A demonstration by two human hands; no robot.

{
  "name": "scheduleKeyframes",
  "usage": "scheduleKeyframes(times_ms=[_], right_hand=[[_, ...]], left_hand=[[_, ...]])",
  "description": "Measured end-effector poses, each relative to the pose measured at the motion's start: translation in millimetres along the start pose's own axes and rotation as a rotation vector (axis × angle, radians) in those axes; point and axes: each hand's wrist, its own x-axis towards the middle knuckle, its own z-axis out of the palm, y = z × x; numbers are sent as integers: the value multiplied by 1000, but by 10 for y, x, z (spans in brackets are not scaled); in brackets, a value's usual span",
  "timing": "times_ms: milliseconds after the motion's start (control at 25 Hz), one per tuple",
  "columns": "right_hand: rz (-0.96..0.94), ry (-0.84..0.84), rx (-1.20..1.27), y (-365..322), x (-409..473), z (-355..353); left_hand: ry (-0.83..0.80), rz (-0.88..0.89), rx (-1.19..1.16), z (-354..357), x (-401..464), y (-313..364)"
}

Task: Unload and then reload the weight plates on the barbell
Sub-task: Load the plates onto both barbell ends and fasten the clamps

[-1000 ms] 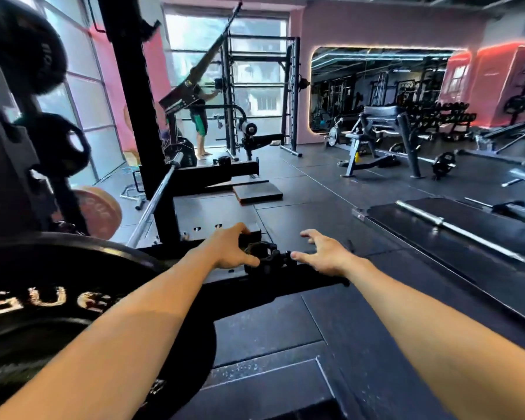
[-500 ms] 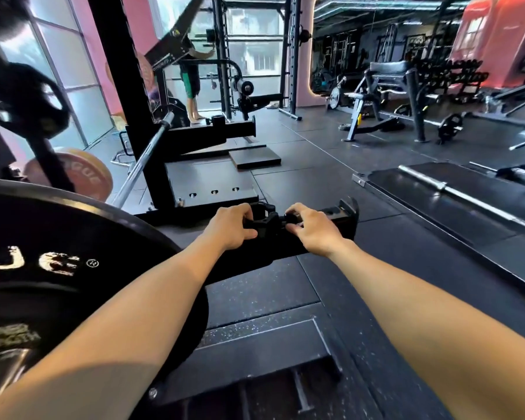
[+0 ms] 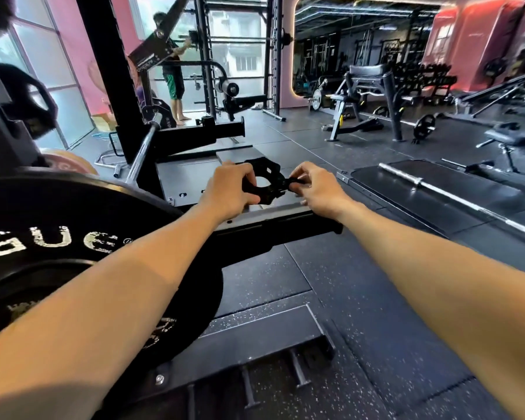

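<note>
Black barbell collar (image 3: pixel 262 184) held in the air between both hands, ring opening visible; left hand (image 3: pixel 229 189) fingers curled round its left side; right hand (image 3: pixel 314 189) thumb and fingertips pinch the lever tab on its right side. Just below the fingers: black rack arm (image 3: pixel 285 228) running left-right. Near-left of the left forearm: big black weight plate (image 3: pixel 58 237), white lettering, partly hidden by that arm. Beyond the fingers: rack upright (image 3: pixel 109 71), a bare barbell (image 3: pixel 141 153) leaning past it; person standing far back by the window. Right of the right hand: another bar (image 3: pixel 437 190) on a floor mat.
</note>
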Motion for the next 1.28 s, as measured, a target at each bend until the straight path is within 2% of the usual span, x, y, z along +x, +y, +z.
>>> scheduleKeyframes(times_ms=[120, 360, 720, 1040, 1280], right_hand=[[-1, -58, 97, -317, -182, -66], [-72, -96, 103, -965, -585, -253], [-80, -125, 67, -1768, -1627, -255], [-32, -240, 280, -2196, -3027, -6], [46, -313, 388, -2315, -3994, 274]], left_hand=[[16, 30, -35, -304, -254, 33], [-11, 91, -125, -883, -721, 87], [-45, -127, -531, -1550, -1895, 266], [-53, -263, -569, -1888, -3434, 412], [-141, -352, -622, -1973, -4430, 441]])
